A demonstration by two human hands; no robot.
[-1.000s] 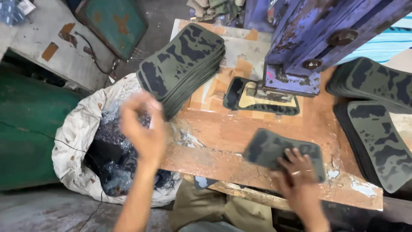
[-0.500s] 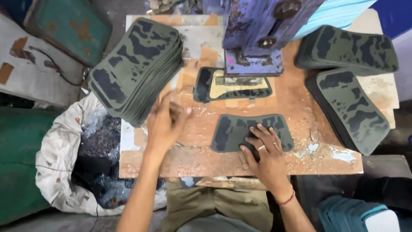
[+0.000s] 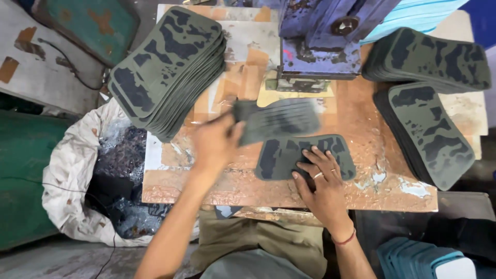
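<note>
Worn and rust-stained, the wooden bench [image 3: 361, 191] fills the middle of the frame, with the blue die-cutting press [image 3: 323, 39] standing at its upper centre. A camouflage-printed sheet [image 3: 281, 120] is gripped at its left end by the left hand [image 3: 214, 144] and carried, blurred, toward the press head. A second camouflage piece [image 3: 276, 157] lies flat just below it, pinned by the spread, unclenched fingers of the right hand [image 3: 318, 178] — nothing is grasped there.

A tall stack of like sheets [image 3: 165, 72] sits at upper left; 2 further stacks [image 3: 429, 98] lie at the right edge. A white sack of dark offcuts [image 3: 98, 181] stands at lower left.

The step in hand is judged to be feeding — a sheet is being brought under the press. For the next move, flat and square placement beneath the head would be called for, with fingers kept out from under it.
</note>
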